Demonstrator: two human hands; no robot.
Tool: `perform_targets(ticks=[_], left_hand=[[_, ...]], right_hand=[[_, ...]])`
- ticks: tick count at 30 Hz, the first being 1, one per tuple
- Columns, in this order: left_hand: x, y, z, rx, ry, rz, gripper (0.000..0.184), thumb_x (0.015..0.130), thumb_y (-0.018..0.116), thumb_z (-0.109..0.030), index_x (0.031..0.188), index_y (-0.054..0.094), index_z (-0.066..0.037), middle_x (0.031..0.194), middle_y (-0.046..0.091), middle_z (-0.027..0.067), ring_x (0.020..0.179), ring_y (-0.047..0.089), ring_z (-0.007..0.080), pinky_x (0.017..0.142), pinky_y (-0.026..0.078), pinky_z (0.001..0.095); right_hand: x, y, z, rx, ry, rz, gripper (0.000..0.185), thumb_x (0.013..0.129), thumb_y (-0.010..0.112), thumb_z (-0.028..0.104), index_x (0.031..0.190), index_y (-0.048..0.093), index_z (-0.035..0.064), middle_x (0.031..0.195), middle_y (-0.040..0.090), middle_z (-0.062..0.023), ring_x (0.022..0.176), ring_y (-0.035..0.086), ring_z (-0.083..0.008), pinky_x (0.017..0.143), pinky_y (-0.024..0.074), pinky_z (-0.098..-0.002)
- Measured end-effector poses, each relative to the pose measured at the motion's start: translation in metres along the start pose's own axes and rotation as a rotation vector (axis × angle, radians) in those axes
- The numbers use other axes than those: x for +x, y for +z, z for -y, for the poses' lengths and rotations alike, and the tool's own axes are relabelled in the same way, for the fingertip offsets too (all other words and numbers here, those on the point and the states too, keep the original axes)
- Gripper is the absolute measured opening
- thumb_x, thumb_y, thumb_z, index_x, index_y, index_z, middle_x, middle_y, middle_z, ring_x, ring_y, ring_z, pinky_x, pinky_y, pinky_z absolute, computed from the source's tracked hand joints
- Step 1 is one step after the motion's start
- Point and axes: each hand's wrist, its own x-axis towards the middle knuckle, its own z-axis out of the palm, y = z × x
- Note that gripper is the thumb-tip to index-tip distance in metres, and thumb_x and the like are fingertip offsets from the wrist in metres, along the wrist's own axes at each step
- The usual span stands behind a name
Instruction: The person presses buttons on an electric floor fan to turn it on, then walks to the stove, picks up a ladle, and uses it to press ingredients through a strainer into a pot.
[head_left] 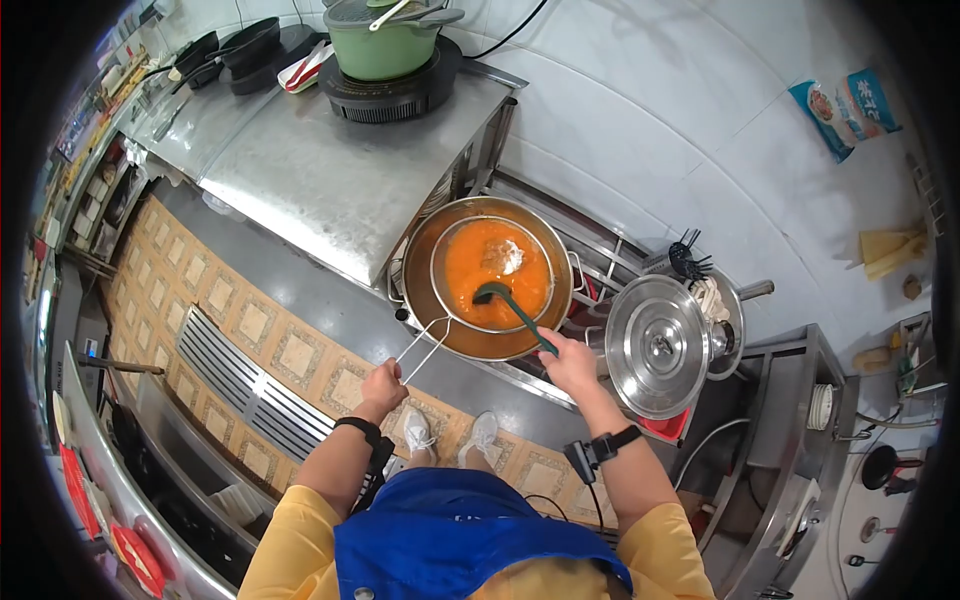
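Observation:
My left hand [382,388] is closed round the wire handle of a round strainer [437,322], which sits inside a large steel pot [425,240]. Orange liquid [470,250] fills the strainer, with a brownish and white lump [508,257] near its upper right. In my right hand [568,362] is the handle of a dark green ladle [520,312]. The ladle's head dips into the liquid near the strainer's middle, so its underside is hidden.
A steel lid [658,345] leans over another pan [735,335] at the right. Behind on the left, a green pot [382,45] stands on a black cooker [390,98] on the steel counter [300,170]. Black utensils [690,258] lie beyond the lid.

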Motion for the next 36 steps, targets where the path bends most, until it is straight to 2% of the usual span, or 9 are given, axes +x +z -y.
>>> perform_targets(ticks=[8,10,20,21,24,28,35,36], left_hand=[[0.0,0.002,0.0,0.027,-0.006,-0.014,0.026,0.056,0.065,-0.009,0.078,0.051,-0.008,0.073,0.061,0.0131,0.074,0.06,0.0327,0.065,0.048,0.0397],[-0.003,-0.003,-0.004,0.026,-0.009,0.022,0.023,0.06,0.061,-0.009,0.081,0.051,-0.009,0.077,0.061,0.0152,0.079,0.06,0.0343,0.068,0.047,0.0412],[-0.003,-0.008,-0.005,0.03,-0.002,0.068,0.023,0.062,0.061,-0.009,0.083,0.05,-0.01,0.081,0.061,0.0163,0.083,0.06,0.0347,0.071,0.047,0.0423],[-0.002,-0.006,-0.004,0.02,0.006,0.041,0.023,0.06,0.061,-0.009,0.081,0.05,-0.009,0.078,0.061,0.0158,0.08,0.06,0.0345,0.069,0.047,0.042],[0.0,0.001,0.001,-0.004,0.019,-0.011,0.023,0.057,0.062,-0.007,0.076,0.05,-0.008,0.073,0.06,0.015,0.075,0.059,0.0342,0.066,0.047,0.0413],[-0.001,-0.001,-0.001,-0.017,0.019,-0.01,0.022,0.057,0.062,-0.007,0.076,0.05,-0.008,0.073,0.06,0.015,0.074,0.059,0.0344,0.065,0.047,0.0413],[-0.001,-0.001,-0.001,-0.005,0.02,-0.012,0.022,0.058,0.063,-0.007,0.076,0.05,-0.008,0.073,0.06,0.0148,0.075,0.06,0.0346,0.066,0.047,0.0412],[-0.001,-0.002,-0.001,-0.001,0.015,0.009,0.022,0.059,0.062,-0.008,0.078,0.05,-0.009,0.076,0.061,0.0153,0.078,0.06,0.0347,0.068,0.047,0.0415]], right_hand=[[0.035,0.027,0.04,0.044,0.039,-0.02,0.043,0.079,0.055,0.027,0.122,0.052,0.0256,0.086,0.064,-0.0155,0.082,0.061,-0.0336,0.073,0.047,-0.0446],[0.034,0.036,0.039,0.01,0.066,-0.004,0.043,0.079,0.055,0.027,0.123,0.051,0.0262,0.086,0.064,-0.0155,0.082,0.061,-0.0334,0.074,0.047,-0.0445],[-0.018,0.012,-0.009,0.057,0.048,-0.051,0.044,0.077,0.058,0.025,0.121,0.053,0.0259,0.087,0.065,-0.0149,0.081,0.061,-0.0339,0.075,0.0473,-0.0433],[-0.022,0.01,-0.014,0.075,0.027,-0.106,0.043,0.077,0.058,0.025,0.12,0.054,0.0257,0.084,0.065,-0.014,0.077,0.061,-0.0341,0.072,0.0475,-0.0435],[-0.028,-0.013,-0.016,0.073,0.092,-0.084,0.044,0.076,0.059,0.025,0.12,0.054,0.0258,0.084,0.065,-0.0141,0.074,0.061,-0.0339,0.069,0.0478,-0.0435],[-0.03,-0.012,-0.023,-0.173,0.079,-0.065,0.047,0.076,0.06,0.024,0.123,0.051,0.0266,0.084,0.065,-0.0127,0.071,0.061,-0.0342,0.067,0.0479,-0.0443],[-0.01,0.015,0.002,0.047,0.173,-0.02,0.046,0.077,0.059,0.025,0.123,0.051,0.0226,0.093,0.063,-0.0169,0.089,0.06,-0.0323,0.078,0.0468,-0.0407],[-0.006,0.025,-0.007,0.176,0.152,-0.025,0.046,0.077,0.059,0.025,0.122,0.052,0.0227,0.093,0.064,-0.0166,0.088,0.061,-0.0321,0.078,0.0467,-0.0405]])
